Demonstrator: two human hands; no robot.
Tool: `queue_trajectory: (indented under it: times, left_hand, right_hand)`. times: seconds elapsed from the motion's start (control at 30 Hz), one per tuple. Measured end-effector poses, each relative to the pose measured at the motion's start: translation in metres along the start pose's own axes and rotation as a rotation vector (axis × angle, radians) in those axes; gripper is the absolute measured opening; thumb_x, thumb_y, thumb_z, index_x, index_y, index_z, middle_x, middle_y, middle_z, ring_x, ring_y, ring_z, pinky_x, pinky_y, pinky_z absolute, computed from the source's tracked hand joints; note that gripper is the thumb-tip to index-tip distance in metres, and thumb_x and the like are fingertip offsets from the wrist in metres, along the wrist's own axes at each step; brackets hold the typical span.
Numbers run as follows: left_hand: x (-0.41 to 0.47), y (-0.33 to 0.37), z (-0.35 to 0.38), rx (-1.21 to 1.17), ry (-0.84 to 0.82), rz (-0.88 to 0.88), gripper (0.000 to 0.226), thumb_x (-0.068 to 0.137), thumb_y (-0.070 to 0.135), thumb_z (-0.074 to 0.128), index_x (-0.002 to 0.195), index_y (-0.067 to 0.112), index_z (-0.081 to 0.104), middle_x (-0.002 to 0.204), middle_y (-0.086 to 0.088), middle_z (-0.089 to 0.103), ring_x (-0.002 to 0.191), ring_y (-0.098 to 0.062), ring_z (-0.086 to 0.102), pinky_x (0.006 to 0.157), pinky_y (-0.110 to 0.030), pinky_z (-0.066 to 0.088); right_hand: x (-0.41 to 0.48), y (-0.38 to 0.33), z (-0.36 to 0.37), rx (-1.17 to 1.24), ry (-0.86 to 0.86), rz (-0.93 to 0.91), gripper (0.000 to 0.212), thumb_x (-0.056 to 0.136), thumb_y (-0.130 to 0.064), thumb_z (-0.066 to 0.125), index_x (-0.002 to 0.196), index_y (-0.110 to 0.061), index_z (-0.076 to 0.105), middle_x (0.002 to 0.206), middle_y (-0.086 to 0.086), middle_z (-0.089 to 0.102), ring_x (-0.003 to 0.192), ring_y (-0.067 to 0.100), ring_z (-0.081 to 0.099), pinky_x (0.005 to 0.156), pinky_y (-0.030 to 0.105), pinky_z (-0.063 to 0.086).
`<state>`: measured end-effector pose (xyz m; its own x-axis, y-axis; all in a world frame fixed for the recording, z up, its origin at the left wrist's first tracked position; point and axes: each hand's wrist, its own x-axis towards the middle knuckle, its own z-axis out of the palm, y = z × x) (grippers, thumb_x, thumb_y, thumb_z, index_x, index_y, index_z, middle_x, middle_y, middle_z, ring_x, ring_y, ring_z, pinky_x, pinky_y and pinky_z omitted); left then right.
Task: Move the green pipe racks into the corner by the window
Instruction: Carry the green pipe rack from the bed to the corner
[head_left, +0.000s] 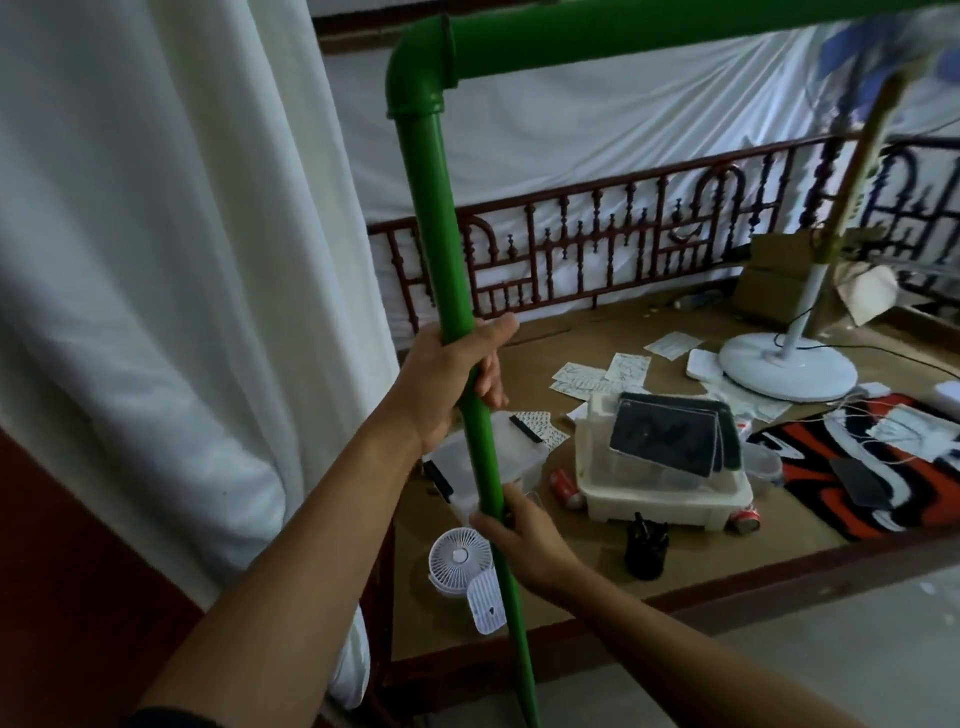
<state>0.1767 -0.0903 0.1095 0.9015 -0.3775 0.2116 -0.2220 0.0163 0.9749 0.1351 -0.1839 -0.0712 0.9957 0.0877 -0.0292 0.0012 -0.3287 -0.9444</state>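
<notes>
Here, rack: the green pipe rack (441, 270) is standing upright at 12 o'clock, just beside the white curtain (156, 260).
Left hand (447, 379): fingers are wrapping tight around the post, high up.
Right hand (524, 540): fingers are closing on the same post lower down, toward 6 o'clock.
Handling: probably stiff, smooth plastic pipe, light yet tall and tippy.
Hold: two spread grips on the post are looking sound; the elbow joint (415, 78) may be twisting loose.

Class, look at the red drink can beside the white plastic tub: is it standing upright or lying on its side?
On its side. The red can lies lengthwise on the brown platform, left of the white tub.
</notes>
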Motion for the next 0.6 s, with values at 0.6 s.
queue_trajectory:
  times: [0.6]
  left_hand:
    - [0.069,0.003,0.171,-0.194,-0.214,0.115,0.042,0.083,0.014,0.061,0.045,0.020,0.042,0.032,0.007,0.037,0.029,-0.013,0.033,0.040,-0.027,0.034]
  right_hand:
    - [-0.031,0.033,-0.117,0.202,0.621,0.066,0.023,0.091,-0.020,0.061,0.074,-0.030,0.051,0.060,-0.007,0.054,0.053,0.001,0.053,0.054,0.019,0.048]
